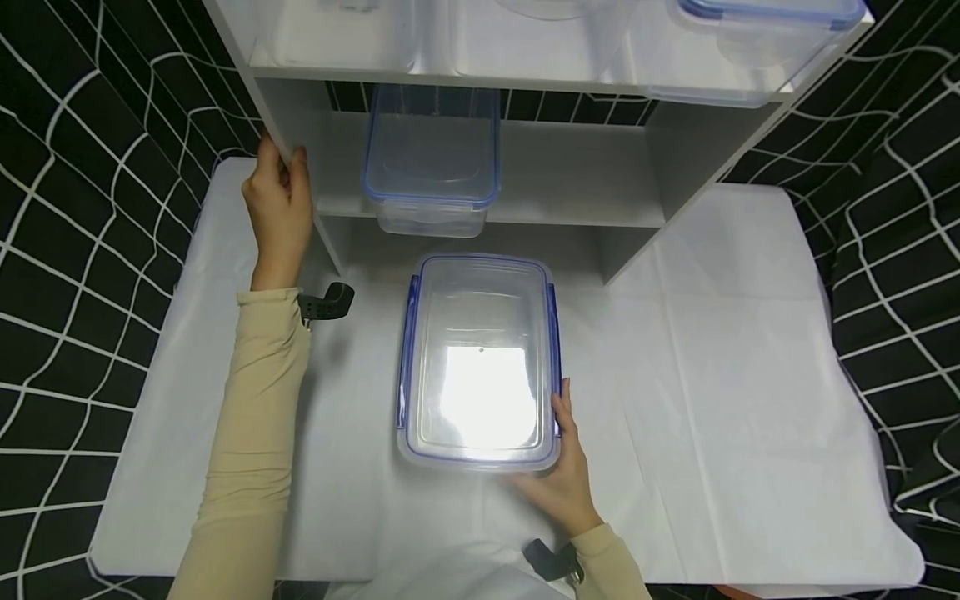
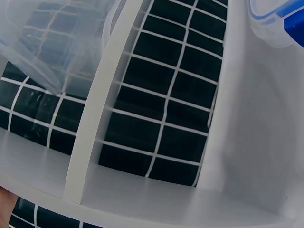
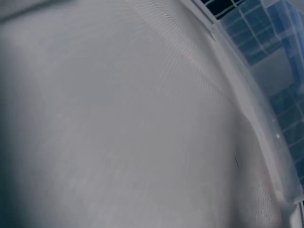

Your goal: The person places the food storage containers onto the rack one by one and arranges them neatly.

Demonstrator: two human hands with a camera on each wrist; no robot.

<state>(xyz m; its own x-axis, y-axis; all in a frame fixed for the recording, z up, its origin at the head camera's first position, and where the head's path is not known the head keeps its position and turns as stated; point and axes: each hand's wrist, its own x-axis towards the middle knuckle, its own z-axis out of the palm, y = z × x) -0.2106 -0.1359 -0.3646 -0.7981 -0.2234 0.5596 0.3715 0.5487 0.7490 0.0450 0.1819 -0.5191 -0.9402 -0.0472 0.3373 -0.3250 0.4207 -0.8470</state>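
Note:
My left hand [image 1: 279,208] grips the left side panel [image 1: 296,112] of a white shelf unit, with the thumb on its inner side. A sliver of that hand shows at the lower left of the left wrist view. My right hand [image 1: 564,475] holds the near right corner of a clear food container [image 1: 480,308] with a blue-edged lid and blue side clips. Its fingers lie along the right clip; part of the palm is hidden beneath the corner. The container appears in front of the shelf unit, over the white table. Neither hand is clearly visible in the right wrist view.
Another clear container with a blue-rimmed lid [image 1: 435,150] sits on the middle shelf [image 1: 577,187], jutting over its front edge. More clear containers stand on the upper shelf, one with a blue lid [image 1: 780,10] at right. A white cloth [image 1: 735,400] covers the table; black netted fabric surrounds it.

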